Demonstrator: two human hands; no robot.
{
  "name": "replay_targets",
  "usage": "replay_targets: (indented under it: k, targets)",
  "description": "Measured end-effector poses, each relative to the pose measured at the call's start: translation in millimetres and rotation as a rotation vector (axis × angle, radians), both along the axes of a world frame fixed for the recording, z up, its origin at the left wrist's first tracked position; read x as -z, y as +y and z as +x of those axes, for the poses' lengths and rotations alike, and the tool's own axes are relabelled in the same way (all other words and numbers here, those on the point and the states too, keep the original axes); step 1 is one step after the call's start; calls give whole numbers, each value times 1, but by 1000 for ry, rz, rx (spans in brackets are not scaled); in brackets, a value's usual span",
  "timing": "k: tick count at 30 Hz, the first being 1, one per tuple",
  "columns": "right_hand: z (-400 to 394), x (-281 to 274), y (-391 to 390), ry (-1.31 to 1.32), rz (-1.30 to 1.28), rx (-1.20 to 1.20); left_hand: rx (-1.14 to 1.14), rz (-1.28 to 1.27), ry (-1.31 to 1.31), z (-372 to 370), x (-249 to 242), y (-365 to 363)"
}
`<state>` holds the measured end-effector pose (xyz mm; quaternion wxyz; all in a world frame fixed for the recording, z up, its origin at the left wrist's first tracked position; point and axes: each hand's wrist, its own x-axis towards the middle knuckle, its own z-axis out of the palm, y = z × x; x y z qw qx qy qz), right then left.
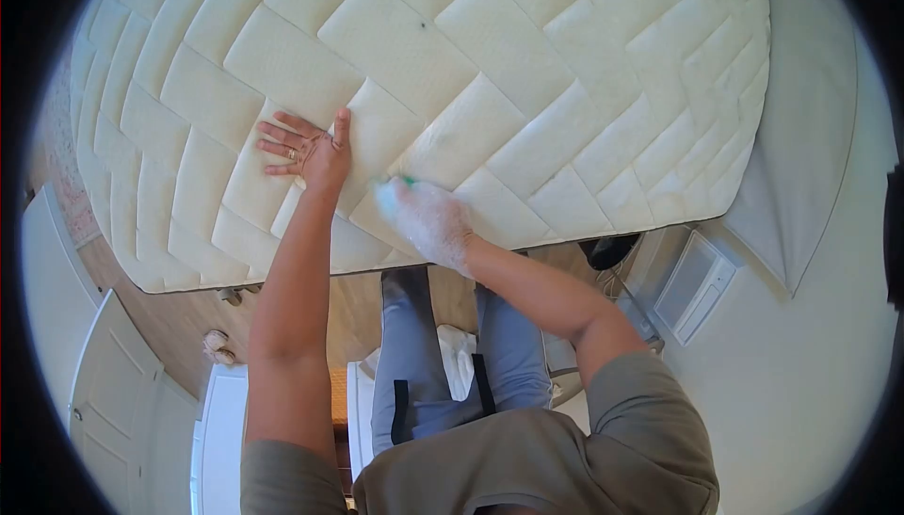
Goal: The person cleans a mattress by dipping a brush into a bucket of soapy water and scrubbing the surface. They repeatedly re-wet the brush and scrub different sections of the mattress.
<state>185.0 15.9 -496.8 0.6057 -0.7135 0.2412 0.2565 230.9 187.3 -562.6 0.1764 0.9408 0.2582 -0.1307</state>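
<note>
A cream quilted mattress (395, 35) with a stepped stitch pattern spreads before me, bearing a few small dark spots. My left hand (315, 150) lies on it with the fingers spread, a ring on one finger, holding nothing. To its right, thick white suds cover my right hand (433, 218), whose fingers are closed and pressed down near the mattress's front edge. Under those fingers is a soapy sponge (386, 197), pale blue-white with suds and with a bit of green showing; foam and the hand hide most of it.
Wooden flooring (174, 313) runs below the mattress. A white door (111, 393) stands at left, and a white-framed panel (695, 286) at right. Grey fabric (800, 157) hangs on the right side. A white cloth (457, 360) shows between my legs.
</note>
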Motion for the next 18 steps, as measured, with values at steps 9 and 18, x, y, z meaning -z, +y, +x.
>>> replay_targets:
  k: [9,18]
  targets:
    - [81,92,-137,-682,-820,-234,43,72,-80,-4,7,-3]
    - [85,-22,-125,-137,-801,-519,4,112,-93,2,10,-3]
